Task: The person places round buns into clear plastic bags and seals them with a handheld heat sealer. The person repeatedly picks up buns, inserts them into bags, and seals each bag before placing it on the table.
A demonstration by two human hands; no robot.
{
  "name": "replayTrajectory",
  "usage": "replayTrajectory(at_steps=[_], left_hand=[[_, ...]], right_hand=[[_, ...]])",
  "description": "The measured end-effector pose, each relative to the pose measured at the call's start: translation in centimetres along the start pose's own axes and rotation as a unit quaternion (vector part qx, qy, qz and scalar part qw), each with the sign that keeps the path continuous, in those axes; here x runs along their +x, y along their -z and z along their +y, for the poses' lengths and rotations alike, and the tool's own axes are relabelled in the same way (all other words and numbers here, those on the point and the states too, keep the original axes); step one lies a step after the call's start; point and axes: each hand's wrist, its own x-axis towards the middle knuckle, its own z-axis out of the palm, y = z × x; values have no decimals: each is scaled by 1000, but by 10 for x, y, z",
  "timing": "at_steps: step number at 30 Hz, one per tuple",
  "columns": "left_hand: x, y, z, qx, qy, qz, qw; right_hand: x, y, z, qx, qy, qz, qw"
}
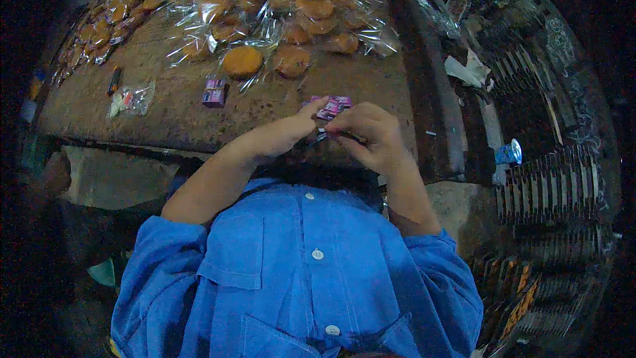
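Note:
Small purple printed packs (pixel 334 106) are between my hands, above the near edge of a worn brown table (pixel 268 124). My left hand (pixel 304 118) holds them, its thumb along their left side. My right hand (pixel 371 128) is bent in close against their lower right, fingertips drawn together. A small pale and dark thing (pixel 322 134) shows by those fingertips, too blurred to name. Farther left on the table stand more small purple packs (pixel 214 93), side by side. Beyond my hands lie several round orange-brown pieces (pixel 242 62) in clear plastic wrap.
At the left are a small clear bag (pixel 132 100) with pale contents, an orange-and-black stick-like item (pixel 114 80) and more wrapped pieces (pixel 102 30). Along the right run dark slatted racks (pixel 549 186), a blue cup-like container (pixel 510 152) and crumpled white paper (pixel 468 69).

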Motion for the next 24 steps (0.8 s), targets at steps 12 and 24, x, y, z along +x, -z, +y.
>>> replayTrajectory(at_steps=[12,24], left_hand=[[-8,-7,30,-131,147,31,980],[-3,-8,33,-126,145,29,981]], right_hand=[[10,-3,10,-85,93,-48,991],[14,0,17,-107,80,-159,978]])
